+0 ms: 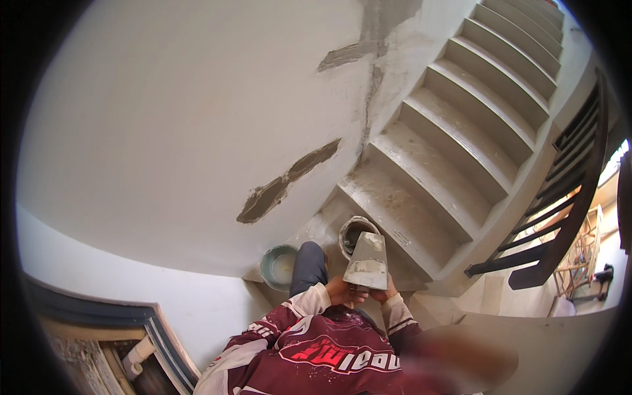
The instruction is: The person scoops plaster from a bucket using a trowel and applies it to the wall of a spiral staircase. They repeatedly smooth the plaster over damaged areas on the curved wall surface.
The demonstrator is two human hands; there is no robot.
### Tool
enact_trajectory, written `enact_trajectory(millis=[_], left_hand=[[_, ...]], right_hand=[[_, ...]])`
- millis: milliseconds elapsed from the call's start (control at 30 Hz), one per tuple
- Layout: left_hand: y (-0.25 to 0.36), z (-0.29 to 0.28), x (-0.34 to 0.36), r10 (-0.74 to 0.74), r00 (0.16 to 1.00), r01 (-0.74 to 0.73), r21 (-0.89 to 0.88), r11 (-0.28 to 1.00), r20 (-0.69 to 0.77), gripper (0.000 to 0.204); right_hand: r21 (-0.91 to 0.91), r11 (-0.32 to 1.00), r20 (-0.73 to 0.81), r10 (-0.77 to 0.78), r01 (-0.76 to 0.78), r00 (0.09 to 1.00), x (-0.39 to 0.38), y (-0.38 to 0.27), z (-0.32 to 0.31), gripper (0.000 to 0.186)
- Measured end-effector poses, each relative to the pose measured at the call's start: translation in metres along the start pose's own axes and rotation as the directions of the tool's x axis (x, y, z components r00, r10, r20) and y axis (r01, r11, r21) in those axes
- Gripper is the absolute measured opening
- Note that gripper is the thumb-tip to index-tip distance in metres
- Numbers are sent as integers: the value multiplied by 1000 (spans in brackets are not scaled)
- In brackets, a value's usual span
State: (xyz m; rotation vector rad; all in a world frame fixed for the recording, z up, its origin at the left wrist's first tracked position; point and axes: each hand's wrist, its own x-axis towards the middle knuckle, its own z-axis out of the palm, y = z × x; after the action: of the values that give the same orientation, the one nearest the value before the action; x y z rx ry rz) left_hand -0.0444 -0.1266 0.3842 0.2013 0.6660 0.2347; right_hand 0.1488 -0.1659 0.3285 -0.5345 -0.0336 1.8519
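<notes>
A grey, plaster-smeared trowel (368, 253) with a broad tapering blade is held in front of my body, its narrow end pointing away. My left hand (340, 289) is closed at its near left edge, fingers curled beneath it. My right hand (390, 290) grips it at the near right corner, mostly hidden by the blade and the sleeve. Just beyond the blade stands a bucket (345, 232) with a crusted rim, partly covered by the trowel. A pale green bucket (264, 270) with something shallow and light in it sits left of my knee (309, 263).
Concrete stairs (421, 164) climb to the far right, with a dark railing (566, 191) along them. The white wall (164, 131) on the left has grey patches (283, 184). A framed opening (99, 316) lies at lower left. Wooden framing (579, 257) shows beyond the railing.
</notes>
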Motion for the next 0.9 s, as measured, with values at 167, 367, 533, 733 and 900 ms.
enact_trajectory(millis=[167, 367, 533, 733, 900], left_hand=[[-10, -11, 13, 298, 949, -296, -34, 955, 107, 50], [-4, -53, 13, 408, 912, -409, 6, 913, 47, 44], [18, -87, 2, 238, 971, -232, -172, 957, 18, 41], [58, -56, -14, 166, 986, -147, -347, 926, 25, 46], [80, -101, -8, 410, 910, -226, 751, 620, -65, 50]], right_hand=[[-71, 993, -124, 88, -97, 988, 1, -2, 46, 34], [-443, 896, 10, 21, -15, 1000, 19, 6, 57, 36], [-392, 881, -211, 194, -265, 958, 30, 9, 18, 38], [-692, 653, -438, -42, -307, 898, 65, 20, -171, 35], [-873, 137, -481, -402, -468, 779, 127, 34, -207, 41]])
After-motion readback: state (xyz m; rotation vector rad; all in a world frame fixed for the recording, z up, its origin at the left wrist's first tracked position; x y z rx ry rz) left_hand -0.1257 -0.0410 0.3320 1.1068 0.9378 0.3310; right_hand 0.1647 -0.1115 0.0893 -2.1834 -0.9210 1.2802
